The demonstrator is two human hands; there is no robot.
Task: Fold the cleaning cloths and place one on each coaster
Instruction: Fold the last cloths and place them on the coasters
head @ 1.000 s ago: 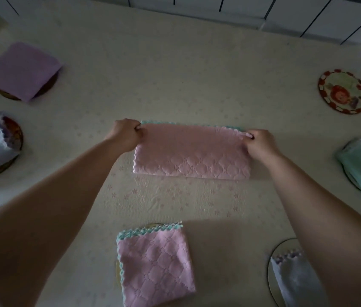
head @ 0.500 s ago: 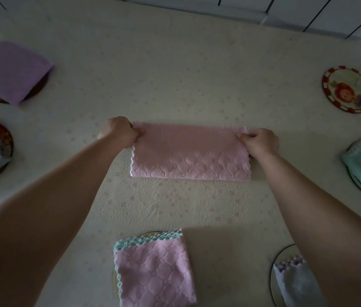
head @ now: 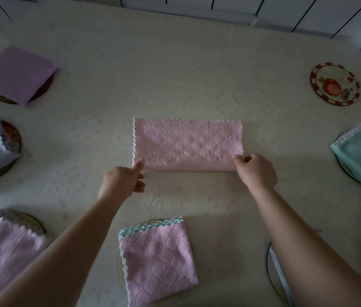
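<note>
At the middle of the surface lies the half-folded pink cloth. The right hand pinches its near right corner; the left hand only touches the near left corner with loose, open fingers. A one-sided pull could skew the next fold and miss the bare coaster.

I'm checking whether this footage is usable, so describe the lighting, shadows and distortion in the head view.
Head view: dim, flat light with a greyish cast; soft shadows fall toward the viewer from the forearms and below the pink cloth; wide-angle bending curves the far wall tiles and stretches the edges; the decorated coaster and both hands, left and right, look slightly soft.
</note>
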